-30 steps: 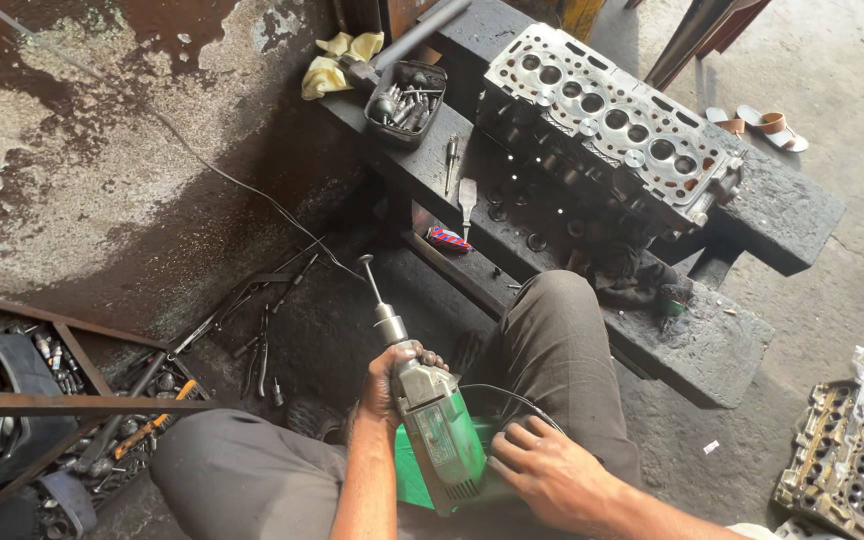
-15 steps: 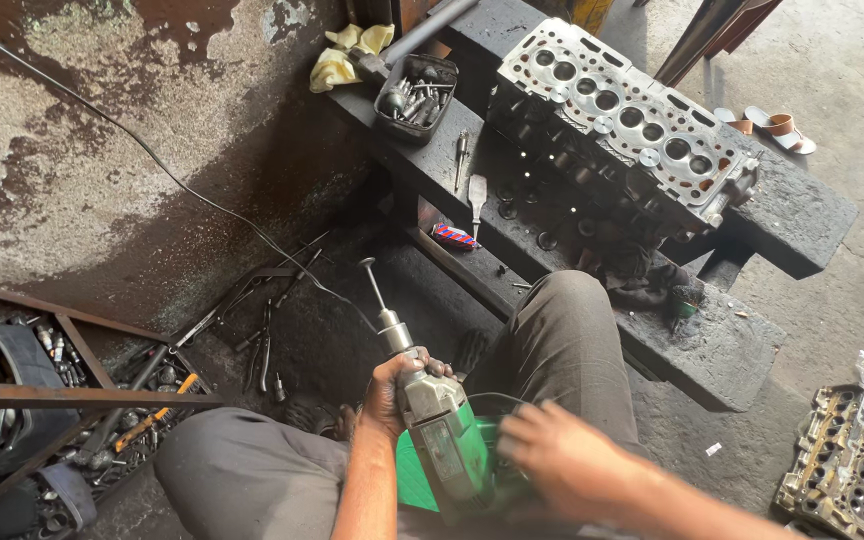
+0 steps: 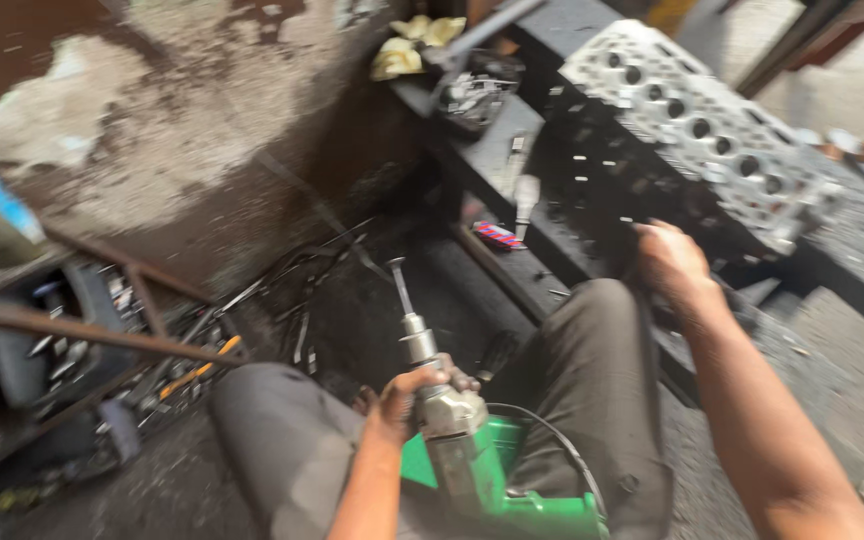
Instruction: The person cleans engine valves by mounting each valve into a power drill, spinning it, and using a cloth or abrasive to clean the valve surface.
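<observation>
The head camera, the only view, looked down on a seated person's lap in a grimy workshop, and the picture was smeared by motion. The left hand was clenched around the metal neck of a green electric drill, which lay between the 2 grey-trousered knees near the bottom edge of the picture; its cord curled off to the right over the trouser leg. The drill's long axis ran from the green body at the bottom up and slightly left to a thin dark bit, whose tip pointed toward the dark floor in front of the knees. The right hand was stretched well away from the drill, up and to the right, its knuckles against the dark near side of the cylinder head; blur hid the fingers, so I cannot tell whether it gripped the casting or only rested there. That pale, hole-studded head sat tilted on a black bench, its length running from upper left to lower right. It lay up and right of the drill, so the right hand was far nearer to it than the left. A small red and blue object lay on the bench's lower step, left of the right hand.
</observation>
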